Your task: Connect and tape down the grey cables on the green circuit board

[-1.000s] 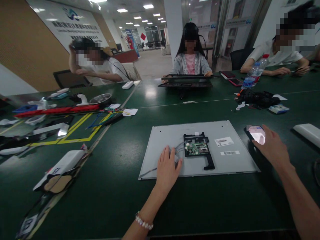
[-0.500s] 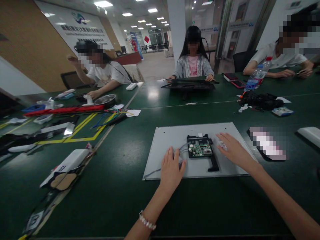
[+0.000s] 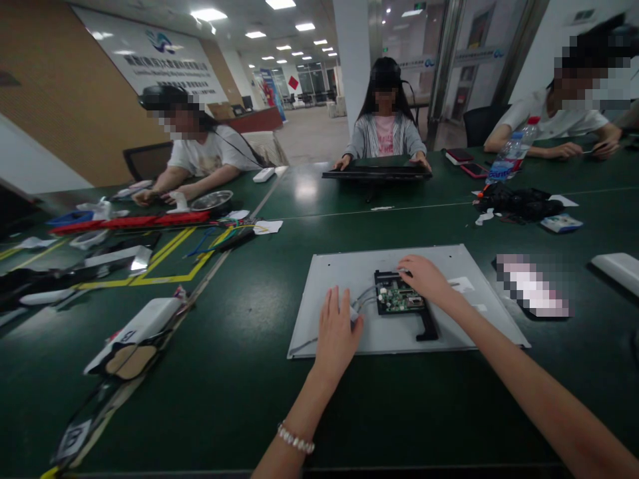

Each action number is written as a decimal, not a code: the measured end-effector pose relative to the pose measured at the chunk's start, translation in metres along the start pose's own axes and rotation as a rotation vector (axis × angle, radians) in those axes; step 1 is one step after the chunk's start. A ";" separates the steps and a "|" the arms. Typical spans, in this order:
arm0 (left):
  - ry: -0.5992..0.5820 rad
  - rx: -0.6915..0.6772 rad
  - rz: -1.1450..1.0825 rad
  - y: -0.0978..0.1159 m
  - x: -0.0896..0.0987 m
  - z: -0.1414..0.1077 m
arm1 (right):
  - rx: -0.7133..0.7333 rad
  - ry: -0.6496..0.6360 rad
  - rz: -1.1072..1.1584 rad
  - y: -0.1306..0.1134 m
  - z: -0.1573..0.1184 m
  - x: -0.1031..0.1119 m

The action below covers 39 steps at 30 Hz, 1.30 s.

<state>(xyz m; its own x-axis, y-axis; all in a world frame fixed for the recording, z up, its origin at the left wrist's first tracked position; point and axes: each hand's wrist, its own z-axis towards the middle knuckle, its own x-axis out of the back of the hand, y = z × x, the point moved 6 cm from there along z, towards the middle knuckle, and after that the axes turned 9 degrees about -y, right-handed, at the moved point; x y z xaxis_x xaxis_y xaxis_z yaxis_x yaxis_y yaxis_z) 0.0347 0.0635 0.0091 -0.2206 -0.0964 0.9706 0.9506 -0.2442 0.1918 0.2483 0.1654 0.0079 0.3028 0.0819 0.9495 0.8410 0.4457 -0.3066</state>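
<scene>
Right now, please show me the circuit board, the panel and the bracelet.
Circuit board [image 3: 398, 301], head view: green middle.
Panel [image 3: 347, 268], head view: bare upper area.
Bracelet [image 3: 295, 440], head view: front beads.

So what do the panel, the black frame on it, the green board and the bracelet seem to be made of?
Panel: likely sheet metal, dull grey, with thin, straight edges.
Frame: probably plastic, dark with little shine.
Board: looks like coated circuit-board laminate, green and dotted with parts.
Bracelet: pale, glossy beads; glass, plastic or pearl, I can't tell.
</scene>
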 end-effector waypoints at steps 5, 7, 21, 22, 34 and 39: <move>0.060 -0.011 0.031 0.000 0.012 0.000 | -0.032 -0.045 -0.034 0.002 0.001 -0.003; 0.067 -0.012 0.048 0.002 0.017 -0.001 | -0.043 -0.058 -0.049 0.002 0.001 -0.003; -0.154 -0.095 0.124 0.010 0.016 0.001 | -0.076 -0.085 -0.111 -0.003 0.000 0.003; -0.138 -0.091 0.126 0.007 0.020 0.002 | -0.079 -0.081 -0.110 -0.002 0.000 0.004; -0.077 -0.102 -0.110 -0.053 0.026 0.008 | 0.018 -0.009 -0.071 -0.042 0.029 0.020; -0.039 -0.123 -0.237 -0.060 0.022 0.002 | 0.106 -0.080 -0.053 -0.085 0.057 -0.001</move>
<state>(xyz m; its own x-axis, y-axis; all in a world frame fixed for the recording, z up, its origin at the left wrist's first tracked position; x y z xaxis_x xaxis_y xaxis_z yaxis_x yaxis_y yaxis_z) -0.0264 0.0780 0.0189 -0.4235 0.0138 0.9058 0.8390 -0.3711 0.3979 0.1509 0.1785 0.0365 0.2187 0.1246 0.9678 0.8017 0.5424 -0.2510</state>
